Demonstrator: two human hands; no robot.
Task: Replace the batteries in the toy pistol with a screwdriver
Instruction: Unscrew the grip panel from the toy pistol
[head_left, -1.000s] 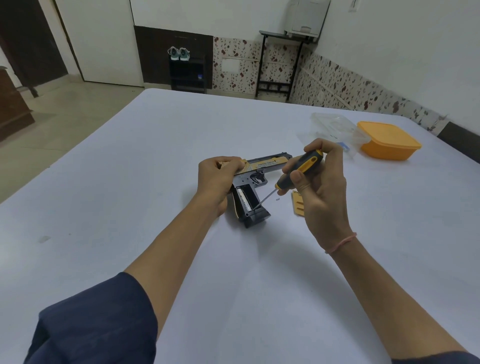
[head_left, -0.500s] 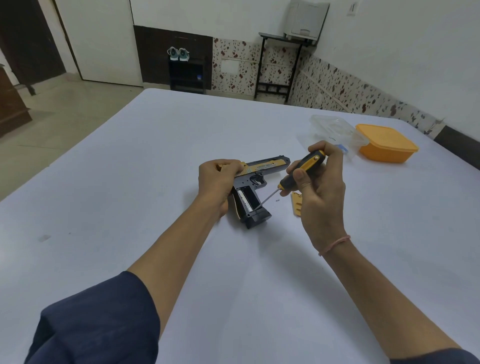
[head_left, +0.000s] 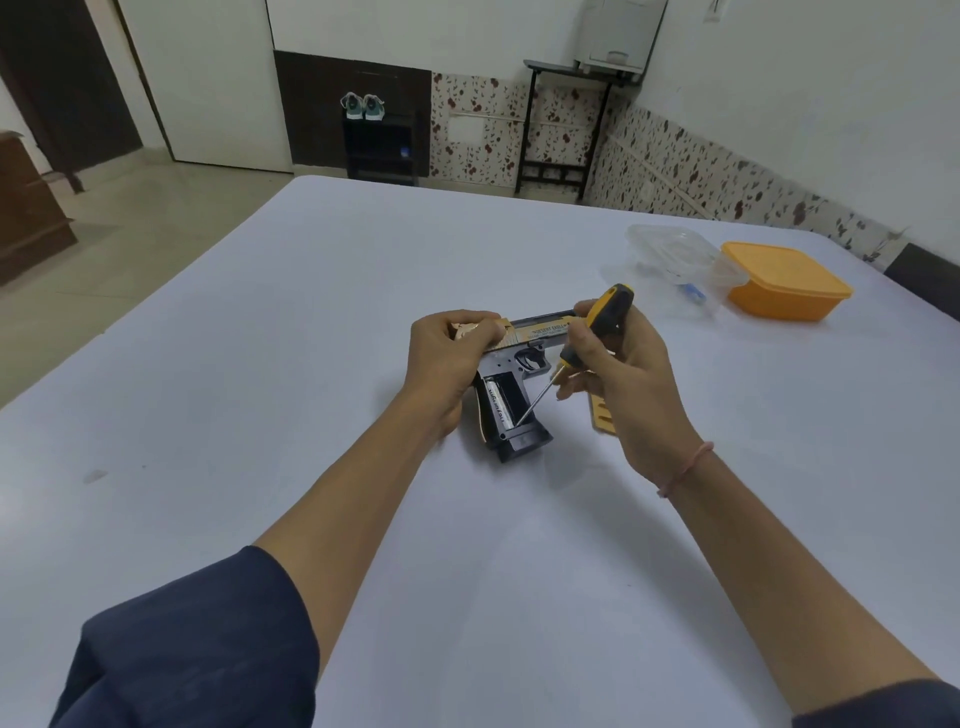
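Now the screwdriver (head_left: 597, 325) tip is back at the battery (head_left: 497, 408).
Right hand (head_left: 618, 374) grips the handle, steeper than a moment ago; left hand (head_left: 447, 358) grips the toy pistol (head_left: 524, 343) lying on the worktop (head_left: 311, 364), grip compartment open. Probably levering the old cell out.

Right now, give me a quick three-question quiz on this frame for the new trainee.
1. True or false: a battery sits in the open grip of the toy pistol.
2. The tip of the screwdriver is at: A the muzzle; B the lower end of the battery compartment; C the trigger.
3. Which hand grips the screwdriver handle?
Key: 1 true; 2 B; 3 the right hand.
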